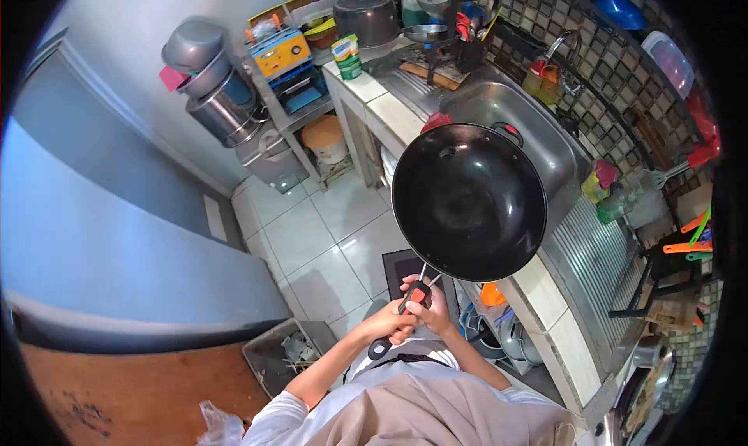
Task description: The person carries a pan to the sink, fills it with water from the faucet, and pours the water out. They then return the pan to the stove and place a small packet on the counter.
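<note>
A large black wok (467, 200) is held out in front of me, its dark inner side facing up toward the camera. It hangs above the front edge of the counter and partly covers the steel sink (510, 95). A small loop handle with red on it shows at its far rim. My left hand (391, 321) is closed around the lower part of the long black and red handle (415, 296). Farther up, my right hand (433, 310) wraps the same handle near the two metal rods that join it to the wok.
A ribbed steel drainboard (596, 251) lies right of the sink, under a faucet (562, 45). A green and white pouch (347, 56) and a big dark pot (365, 19) stand at the counter's far end. Stacked metal pots (214, 80) are at the left wall, above the tiled floor (312, 236).
</note>
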Available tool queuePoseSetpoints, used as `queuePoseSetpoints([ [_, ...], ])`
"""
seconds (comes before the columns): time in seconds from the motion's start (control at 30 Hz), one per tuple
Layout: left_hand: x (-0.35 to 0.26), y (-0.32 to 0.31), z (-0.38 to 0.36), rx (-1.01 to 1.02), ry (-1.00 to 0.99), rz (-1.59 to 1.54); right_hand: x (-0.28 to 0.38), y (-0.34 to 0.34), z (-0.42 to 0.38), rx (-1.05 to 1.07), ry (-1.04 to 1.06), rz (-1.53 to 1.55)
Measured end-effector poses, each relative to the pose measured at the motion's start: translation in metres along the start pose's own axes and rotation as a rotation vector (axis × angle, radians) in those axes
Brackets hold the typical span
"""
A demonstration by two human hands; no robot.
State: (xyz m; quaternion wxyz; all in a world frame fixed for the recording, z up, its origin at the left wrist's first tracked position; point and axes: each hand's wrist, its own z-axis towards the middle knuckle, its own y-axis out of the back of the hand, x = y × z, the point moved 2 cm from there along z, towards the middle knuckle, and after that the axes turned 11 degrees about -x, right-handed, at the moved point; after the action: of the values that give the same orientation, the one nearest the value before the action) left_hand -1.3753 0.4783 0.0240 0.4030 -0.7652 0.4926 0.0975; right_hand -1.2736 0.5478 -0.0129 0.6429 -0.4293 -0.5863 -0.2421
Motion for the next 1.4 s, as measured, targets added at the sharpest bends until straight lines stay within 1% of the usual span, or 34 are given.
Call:
queuePoseSetpoints([
  [0.07,-0.021,-0.001,0.011,-0.007,-0.019,0.051,0.012,0.003,0.019,-0.034,-0.016,-0.019],
  [0.1,-0.032,-0.001,0.017,0.024,-0.025,0.058,0.018,0.004,0.028,-0.043,-0.034,-0.005],
  [0.13,-0.045,-0.004,0.020,-0.008,-0.028,0.073,0.024,0.006,0.037,-0.056,-0.033,-0.023],
  [0.2,-0.068,-0.001,0.035,0.032,0.035,0.064,0.026,0.012,0.059,-0.083,0.020,-0.045],
  [0.23,-0.083,-0.003,0.043,0.067,0.009,0.108,0.028,0.017,0.072,-0.097,0.047,-0.032],
  [0.27,-0.092,-0.001,0.050,0.109,0.025,0.071,0.030,0.019,0.081,-0.110,0.071,-0.017],
  [0.3,-0.103,-0.002,0.055,0.141,0.063,0.048,0.034,0.019,0.090,-0.149,0.039,-0.012],
  [0.33,-0.115,-0.002,0.060,0.173,0.097,0.029,0.038,0.018,0.098,-0.172,0.060,-0.013],
  [0.4,-0.141,-0.002,0.068,0.203,0.108,0.050,0.045,0.021,0.116,-0.242,0.003,-0.036],
  [0.47,-0.161,0.005,0.082,0.226,0.111,0.082,0.045,0.025,0.135,-0.261,0.031,-0.091],
  [0.57,-0.191,0.016,0.103,0.262,0.169,0.163,0.036,0.033,0.164,-0.261,0.011,-0.128],
  [0.6,-0.199,0.017,0.112,0.280,0.177,0.168,0.036,0.036,0.171,-0.288,0.020,-0.129],
  [0.67,-0.212,0.019,0.126,0.306,0.193,0.173,0.038,0.038,0.183,-0.409,0.103,-0.109],
  [0.7,-0.219,0.019,0.133,0.308,0.189,0.178,0.056,0.033,0.184,-0.448,0.116,-0.091],
  [0.8,-0.244,0.018,0.153,0.337,0.205,0.173,0.073,0.049,0.188,-0.471,0.165,-0.109],
  [0.83,-0.248,0.018,0.159,0.349,0.231,0.144,0.087,0.056,0.185,-0.454,0.120,-0.103],
  [0.9,-0.253,0.019,0.170,0.360,0.255,0.140,0.098,0.081,0.175,-0.592,0.193,-0.091],
  [0.93,-0.257,0.018,0.178,0.367,0.240,0.141,0.111,0.097,0.175,-0.658,0.259,-0.064],
  [0.97,-0.256,0.020,0.186,0.328,0.251,0.185,0.127,0.109,0.177,-0.735,0.311,-0.024],
  [1.0,-0.266,0.009,0.180,0.321,0.233,0.156,0.144,0.122,0.178,-0.814,0.366,0.017],
  [1.07,-0.273,0.007,0.191,0.347,0.231,0.190,0.175,0.157,0.187,-0.976,0.334,-0.212],
  [1.13,-0.281,0.003,0.200,0.359,0.185,0.223,0.184,0.207,0.204,-1.001,0.333,-0.311],
  [1.2,-0.283,-0.002,0.208,0.358,0.159,0.252,0.188,0.255,0.227,-1.053,0.420,-0.407],
  [1.27,-0.284,-0.005,0.215,0.324,0.215,0.242,0.192,0.303,0.256,-1.145,0.469,-0.562],
  [1.33,-0.287,-0.007,0.222,0.292,0.196,0.284,0.198,0.343,0.284,-1.151,0.437,-0.564],
  [1.4,-0.290,-0.009,0.228,0.334,0.182,0.295,0.199,0.383,0.316,-1.159,0.404,-0.564],
])
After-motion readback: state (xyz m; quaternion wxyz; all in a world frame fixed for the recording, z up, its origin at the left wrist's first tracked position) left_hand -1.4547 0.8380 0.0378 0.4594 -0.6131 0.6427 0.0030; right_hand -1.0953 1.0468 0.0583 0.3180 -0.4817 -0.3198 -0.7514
